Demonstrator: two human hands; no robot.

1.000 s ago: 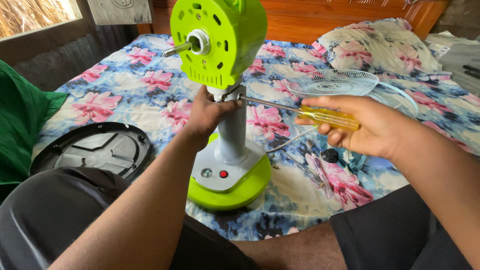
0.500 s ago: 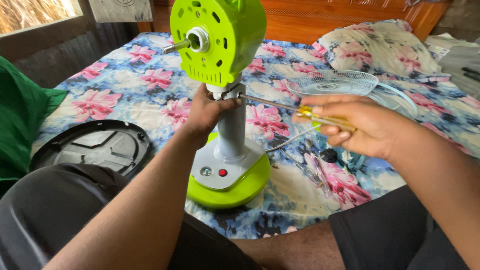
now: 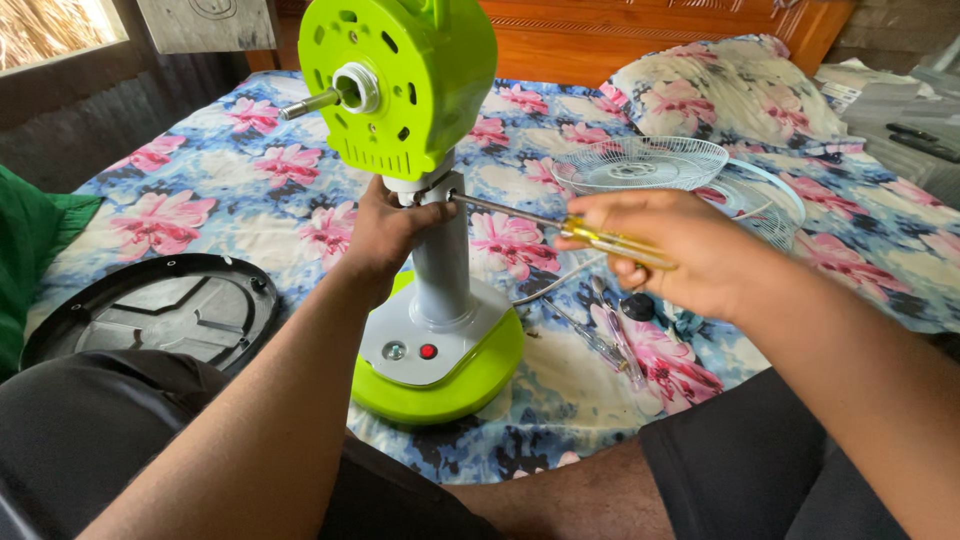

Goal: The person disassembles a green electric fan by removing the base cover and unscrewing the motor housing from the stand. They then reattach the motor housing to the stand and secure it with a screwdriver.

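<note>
- The left hand (image 3: 385, 235) is gripping the grey neck (image 3: 440, 265) of the lime-green fan (image 3: 415, 200) just under the motor housing (image 3: 400, 85), fingers wrapped round it, seemingly to keep the fan upright and steady on the soft bed (image 3: 200, 190).
- The right hand (image 3: 670, 250) is holding a yellow-handled screwdriver (image 3: 560, 228), fingers closed around the handle; the shaft is lying nearly level, with its tip pressing into the joint at the top of the neck, right beside the left hand's fingertips.
- The fan is standing on its round green base (image 3: 440, 375) between the person's knees, its bare motor shaft (image 3: 305, 103) pointing left with no blade or guard fitted.
- A white wire guard (image 3: 640, 160) is lying behind the right hand, near a flowered pillow (image 3: 720, 100).
- A dark round plate (image 3: 155, 315) is resting on the bed to the left, well apart from the fan.
- A second, slimmer tool (image 3: 610, 345), a small dark knob (image 3: 637, 306) and a white cord (image 3: 555, 285) are lying under the right forearm, close enough to get in the way.
</note>
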